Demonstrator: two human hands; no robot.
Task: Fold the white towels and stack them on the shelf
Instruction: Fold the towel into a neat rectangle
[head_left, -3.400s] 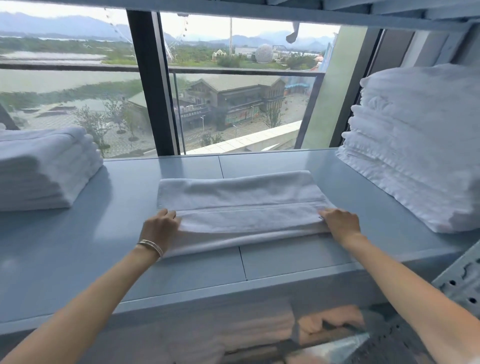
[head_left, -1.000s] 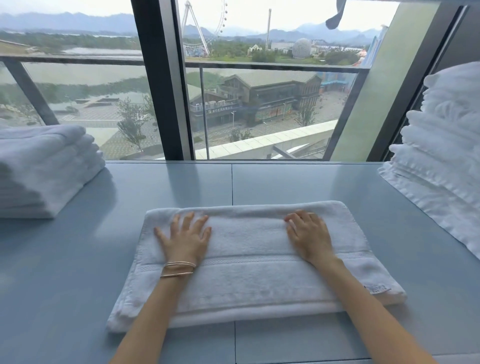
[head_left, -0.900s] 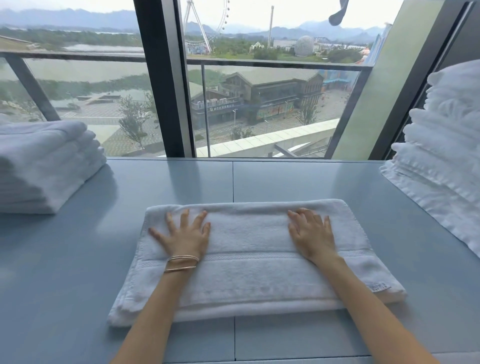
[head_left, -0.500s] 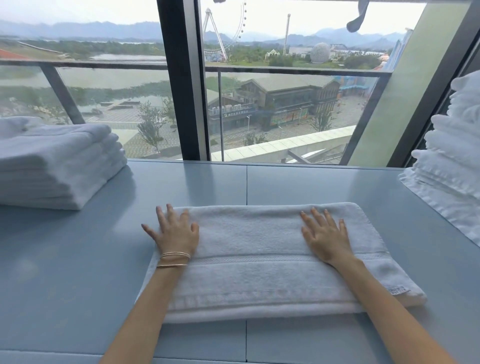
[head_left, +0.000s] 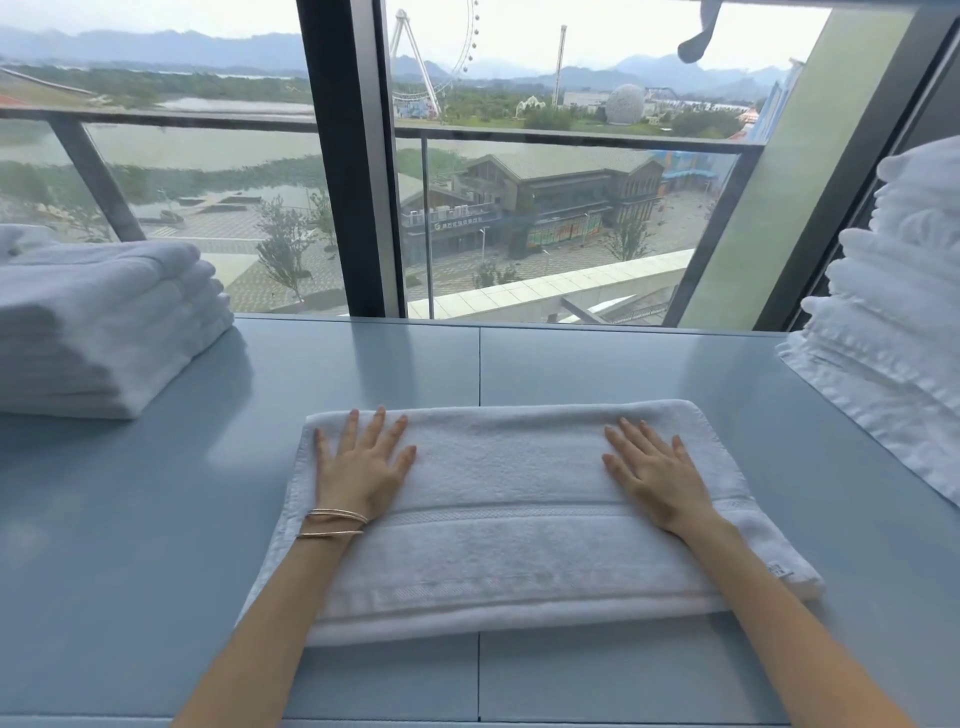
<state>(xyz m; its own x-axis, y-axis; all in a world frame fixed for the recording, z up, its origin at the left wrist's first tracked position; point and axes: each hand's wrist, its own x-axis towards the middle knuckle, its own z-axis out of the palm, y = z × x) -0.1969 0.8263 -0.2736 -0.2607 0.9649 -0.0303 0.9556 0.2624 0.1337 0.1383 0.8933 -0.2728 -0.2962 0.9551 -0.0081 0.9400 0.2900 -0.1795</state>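
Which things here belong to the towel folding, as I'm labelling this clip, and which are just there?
Job: white towel, left hand and right hand flat on it, folded stack at left, towel pile at right, grey shelf.
Just there: bracelets, window, balcony railing.

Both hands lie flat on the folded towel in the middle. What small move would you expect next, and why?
Probably the left hand grips its end of the towel and folds it over toward the right hand. Both palms press flat near opposite ends, the cloth looks smooth, and it lies as a long strip, apart from the stack.
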